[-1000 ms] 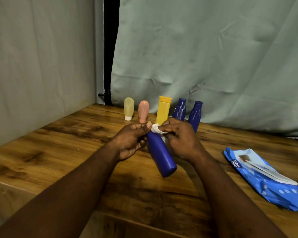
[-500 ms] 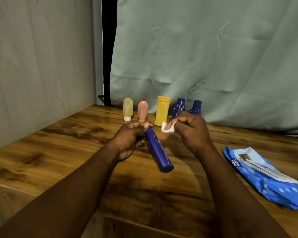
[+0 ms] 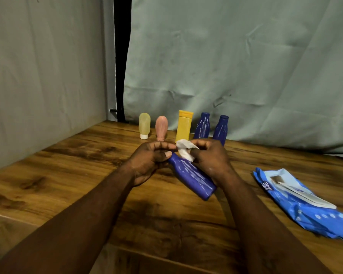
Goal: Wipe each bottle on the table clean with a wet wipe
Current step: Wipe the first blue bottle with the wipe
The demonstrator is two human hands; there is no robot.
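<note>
Blue bottle [image 3: 192, 176] held in the air above the middle of the table [image 3: 67, 175], tilted, neck end up toward the far edge, base pointing down toward the near right. Streaky sheen along its side. Left hand [image 3: 149, 161] grips the neck end, fingers curled round the top, thumb pressed on the shoulder. Right hand [image 3: 210, 157] pinches a crumpled white wet wipe [image 3: 184, 150] between thumb and fingertips; the wipe touches the bottle's upper part just below the neck. Both forearms come in from the near edge, bare.

Along the far edge, a row of five upright bottles, close together but apart from one another: pale yellow translucent bottle [image 3: 144, 125] standing on its white cap, pink bottle [image 3: 161, 127] beside it, yellow bottle [image 3: 184, 125] with flat cap, then two dark blue bottles [image 3: 202, 125] [image 3: 221, 128] of the same shape as the held one. The hands partly cover the bottoms of the yellow one and the two blue ones.

Blue wet wipe pack [image 3: 305, 204] lies flat near the right edge, well apart from the hands, its flap looks peeled open, white label showing. Table is dark-grained wood. Pale green cloth backdrop [image 3: 236, 66] hangs behind the far edge, a grey wall [image 3: 44, 76] along the left edge, dark gap between them.
</note>
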